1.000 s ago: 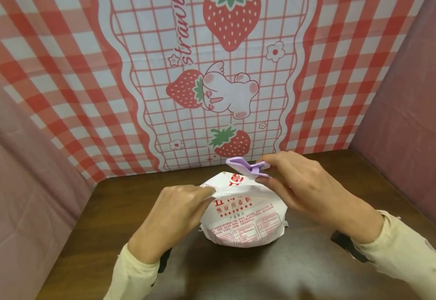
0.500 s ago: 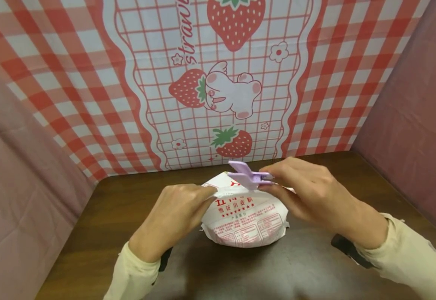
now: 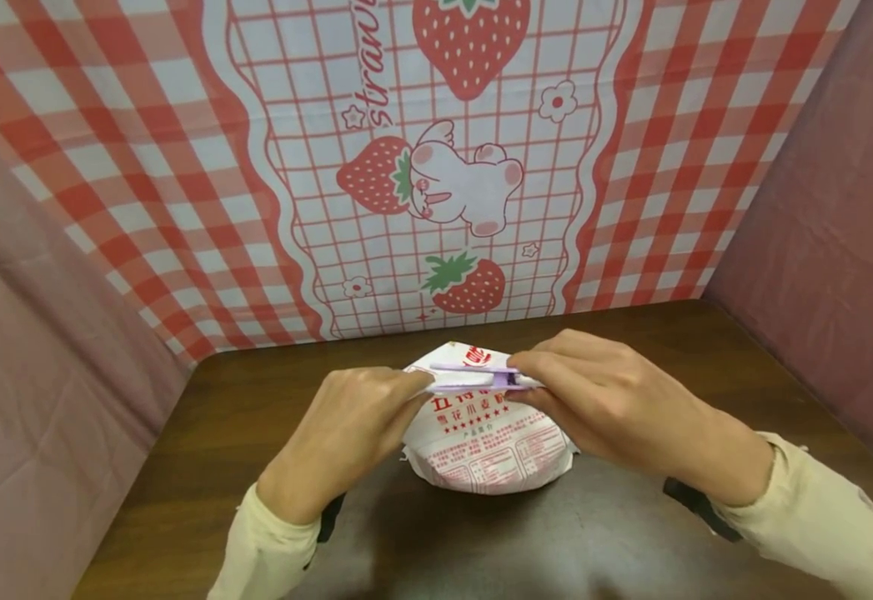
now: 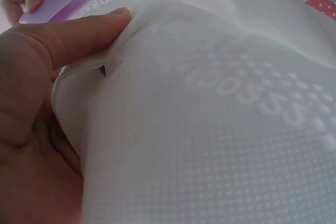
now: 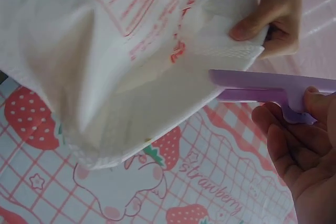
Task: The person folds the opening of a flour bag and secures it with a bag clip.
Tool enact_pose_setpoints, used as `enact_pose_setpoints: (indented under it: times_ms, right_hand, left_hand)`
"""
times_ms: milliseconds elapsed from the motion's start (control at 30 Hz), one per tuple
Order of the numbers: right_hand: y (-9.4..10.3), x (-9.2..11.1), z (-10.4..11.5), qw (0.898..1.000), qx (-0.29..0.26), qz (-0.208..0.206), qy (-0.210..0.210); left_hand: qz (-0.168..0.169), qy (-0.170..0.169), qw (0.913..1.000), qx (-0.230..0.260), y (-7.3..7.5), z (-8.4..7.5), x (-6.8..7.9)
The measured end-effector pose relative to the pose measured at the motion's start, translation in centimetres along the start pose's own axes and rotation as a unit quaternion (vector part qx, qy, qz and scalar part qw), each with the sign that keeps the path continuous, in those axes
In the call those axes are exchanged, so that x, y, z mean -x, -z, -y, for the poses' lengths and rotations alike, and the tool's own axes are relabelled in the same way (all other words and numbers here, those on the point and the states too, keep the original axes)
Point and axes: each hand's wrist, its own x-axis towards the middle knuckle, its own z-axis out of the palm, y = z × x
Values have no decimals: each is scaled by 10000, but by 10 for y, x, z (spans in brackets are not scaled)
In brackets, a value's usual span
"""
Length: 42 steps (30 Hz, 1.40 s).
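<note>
A white paper flour bag (image 3: 489,458) with red print stands on the table, its top edge drawn up. Thumb and fingers of my left hand (image 3: 346,433) pinch the left end of that top edge; the left wrist view shows the thumb (image 4: 89,32) pressed on the embossed paper. My right hand (image 3: 624,408) grips a light purple bag clip (image 3: 507,379) by its back end. The clip's two long arms lie along either side of the bag's top edge in the head view, and in the right wrist view the clip (image 5: 262,80) overlaps the bag's rim.
The dark wooden table (image 3: 256,417) extends around the bag. Behind it hangs a red and white checked strawberry cloth (image 3: 316,250). Pink drapes (image 3: 811,208) close off both sides.
The clip was held with its arms spread above the bag's top; it has since come down and left, its arms now nearly parallel along the edge. My left hand keeps its pinch.
</note>
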Motion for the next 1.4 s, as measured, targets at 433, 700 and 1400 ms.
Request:
enact_pose_setpoints:
  times_ms: [433, 700, 1400]
  right_hand:
    - [-8, 17, -11, 9936, 597, 843, -462]
    - [-2, 8, -4, 9959, 612, 556, -374]
    - [-7, 24, -13, 9846, 1232, 1241, -17]
  left_hand:
    - [99, 66, 9999, -96, -2, -1, -3]
    - [128, 7, 9993, -348, -1, -10, -3]
    - [-1, -154, 9995, -275, 1, -6, 0]
